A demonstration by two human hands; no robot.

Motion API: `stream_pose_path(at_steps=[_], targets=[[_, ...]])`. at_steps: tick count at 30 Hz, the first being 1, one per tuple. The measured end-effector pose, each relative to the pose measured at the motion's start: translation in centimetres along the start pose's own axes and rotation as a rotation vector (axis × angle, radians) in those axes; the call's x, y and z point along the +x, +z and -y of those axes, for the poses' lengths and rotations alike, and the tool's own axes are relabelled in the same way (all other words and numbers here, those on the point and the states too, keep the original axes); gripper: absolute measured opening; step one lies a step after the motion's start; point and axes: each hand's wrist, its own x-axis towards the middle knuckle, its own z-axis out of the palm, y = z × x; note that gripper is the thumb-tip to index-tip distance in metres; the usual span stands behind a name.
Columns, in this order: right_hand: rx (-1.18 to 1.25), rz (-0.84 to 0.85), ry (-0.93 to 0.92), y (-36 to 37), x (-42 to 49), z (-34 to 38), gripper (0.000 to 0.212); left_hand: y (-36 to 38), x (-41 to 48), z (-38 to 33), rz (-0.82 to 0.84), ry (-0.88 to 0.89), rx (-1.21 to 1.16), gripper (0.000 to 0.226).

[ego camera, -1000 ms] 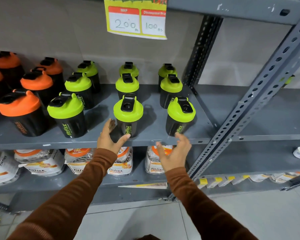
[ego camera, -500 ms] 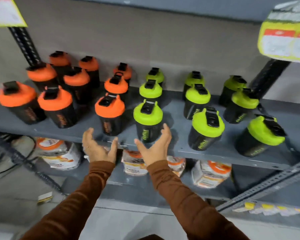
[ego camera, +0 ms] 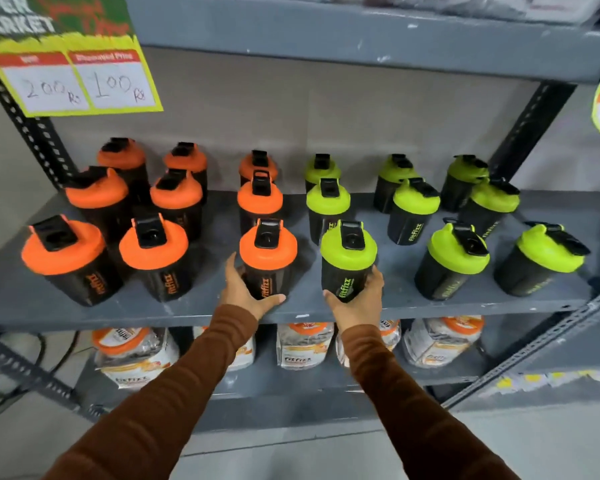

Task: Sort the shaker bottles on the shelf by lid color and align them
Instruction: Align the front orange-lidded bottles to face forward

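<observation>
Black shaker bottles stand in rows on a grey metal shelf (ego camera: 201, 311). Several with orange lids fill the left half, several with green lids the right half. My left hand (ego camera: 241, 292) wraps the base of the front orange-lidded bottle (ego camera: 268, 258) in the middle. My right hand (ego camera: 359, 299) wraps the base of the front green-lidded bottle (ego camera: 347, 259) beside it. Both bottles stand upright on the shelf near its front edge, a small gap between them.
A yellow price sign (ego camera: 73, 77) hangs at the upper left. Perforated steel uprights (ego camera: 530, 129) frame the bay. Bagged goods with orange tops (ego camera: 132, 355) lie on the lower shelf. A second shelf unit (ego camera: 565, 348) stands to the right.
The view swung left from the green bottles to the whole bay. Both hands, open near the shelf edge before, now grip the two front middle bottles.
</observation>
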Motion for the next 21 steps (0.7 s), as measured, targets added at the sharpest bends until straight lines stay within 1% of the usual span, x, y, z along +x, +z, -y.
stream_pose_path(at_steps=[5,9,13,21], targets=[[0.014,-0.027,0.005,-0.2,-0.6,0.2,0.086,-0.7,-0.8,0.5,0.004,0.018,-0.001,0.111],[-0.020,-0.031,-0.003,-0.2,-0.6,0.1,0.083,-0.9,-1.0,0.4,0.012,-0.005,-0.005,0.110],[-0.033,-0.016,0.013,-0.1,-0.3,-0.6,0.084,-0.8,-1.0,0.5,0.004,-0.017,0.026,0.110],[0.024,0.004,0.018,0.1,-0.1,-1.1,0.090,-1.0,-0.9,0.2,0.024,-0.061,0.041,0.113]])
